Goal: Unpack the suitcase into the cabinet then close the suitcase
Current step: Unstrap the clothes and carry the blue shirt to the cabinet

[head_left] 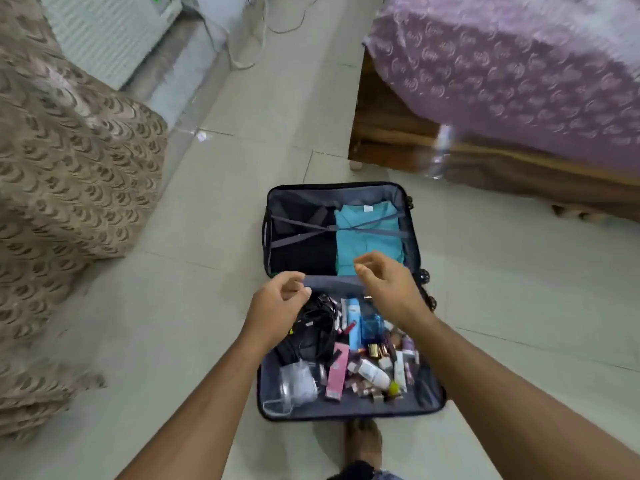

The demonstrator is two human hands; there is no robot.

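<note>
Lying flat and open on the tiled floor [485,306], the suitcase [412,237] shows both halves in the head view. Its far half holds a folded teal shirt [367,233] beside dark clothing [304,251], both under crossed grey straps [298,225]. The near half is heaped with black cables [318,320], a pink box [337,370], a blue bottle [370,325], a white bottle [374,372], a clear plastic bag [298,382] and small cosmetics. Above the hinge line, the left hand [280,306] hovers with fingers loosely curled, gripping nothing, just over the cables. The right hand [388,285] hangs likewise, fingers bent and empty, over the shirt's near edge. A wooden bed [391,133] with a purple cover [519,71] stands to the right, patterned brown fabric [69,161] to the left.
</note>
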